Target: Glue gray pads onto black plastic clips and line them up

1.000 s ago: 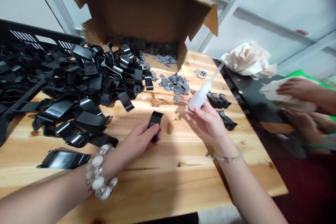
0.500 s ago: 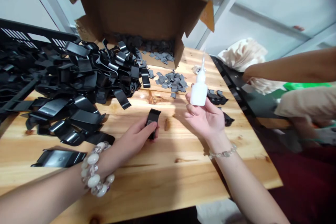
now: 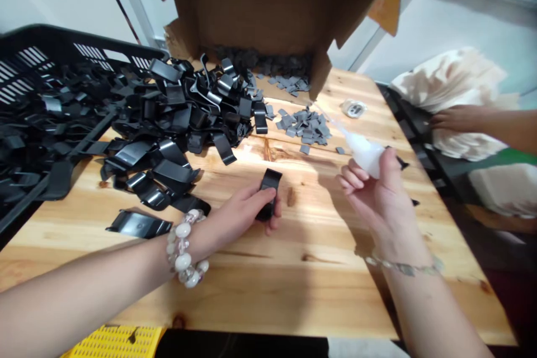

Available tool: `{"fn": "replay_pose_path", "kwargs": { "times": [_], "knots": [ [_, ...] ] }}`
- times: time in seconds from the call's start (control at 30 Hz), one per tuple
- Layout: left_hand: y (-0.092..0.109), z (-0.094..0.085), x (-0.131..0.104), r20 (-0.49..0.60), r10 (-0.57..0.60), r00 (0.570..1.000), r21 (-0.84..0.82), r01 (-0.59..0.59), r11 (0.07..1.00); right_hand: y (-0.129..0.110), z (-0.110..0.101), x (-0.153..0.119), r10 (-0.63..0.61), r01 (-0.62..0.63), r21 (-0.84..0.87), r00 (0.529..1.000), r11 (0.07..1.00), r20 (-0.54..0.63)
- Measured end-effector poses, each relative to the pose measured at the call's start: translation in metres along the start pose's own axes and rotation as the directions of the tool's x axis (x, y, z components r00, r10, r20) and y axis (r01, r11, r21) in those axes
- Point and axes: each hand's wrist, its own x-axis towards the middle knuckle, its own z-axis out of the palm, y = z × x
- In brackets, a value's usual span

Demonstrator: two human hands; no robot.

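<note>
Left hand (image 3: 247, 208): fingers closed on a curved black plastic clip (image 3: 272, 178), thumb across its face, just above the front part of the wooden surface (image 3: 268, 302). Whether anything lies under the thumb: cannot tell. Right hand (image 3: 381, 197): fingers gripping a white squeeze bottle (image 3: 366, 152), its thin nozzle tilted up and leftward, well apart from the clip. Small gray squares (image 3: 309, 126) lie loose before the open cardboard box (image 3: 260, 5); a heap of black clips (image 3: 180, 109) is left of them.

Step in hand, by judgement: readying one clip for a dab from the bottle. Next move seems to call for a steady clip, nozzle turned down over its face, and a light squeeze.
</note>
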Motion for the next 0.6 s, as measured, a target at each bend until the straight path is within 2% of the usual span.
{"fn": "replay_pose_path", "kwargs": {
  "times": [0.13,0.23,0.3,0.47,0.53,0.6],
  "knots": [
    [-0.004,-0.001,0.002,0.081,-0.080,0.993,-0.025,0.083,0.996,-0.008,-0.004,-0.002,-0.249,0.248,-0.146,0.968,0.958,0.013],
    [-0.005,0.000,0.003,0.090,-0.096,0.991,0.005,0.096,0.995,-0.019,-0.002,-0.007,-0.332,0.349,-0.207,0.936,0.914,0.112],
    [-0.004,0.001,0.003,0.084,-0.083,0.993,-0.002,0.084,0.996,-0.025,-0.001,-0.010,-0.355,0.379,-0.244,0.925,0.893,0.139],
    [0.001,0.004,0.002,0.038,-0.090,0.995,0.016,0.089,0.996,-0.025,-0.002,-0.009,-0.422,0.417,-0.282,0.905,0.864,0.048],
    [0.002,0.005,0.002,0.035,-0.088,0.995,0.037,0.087,0.996,-0.022,-0.003,-0.008,-0.487,0.455,-0.341,0.873,0.823,-0.011],
    [0.002,0.004,0.002,0.035,-0.079,0.996,0.045,0.077,0.996,-0.019,-0.002,-0.008,-0.568,0.498,-0.423,0.822,0.757,-0.049]
  ]
}}
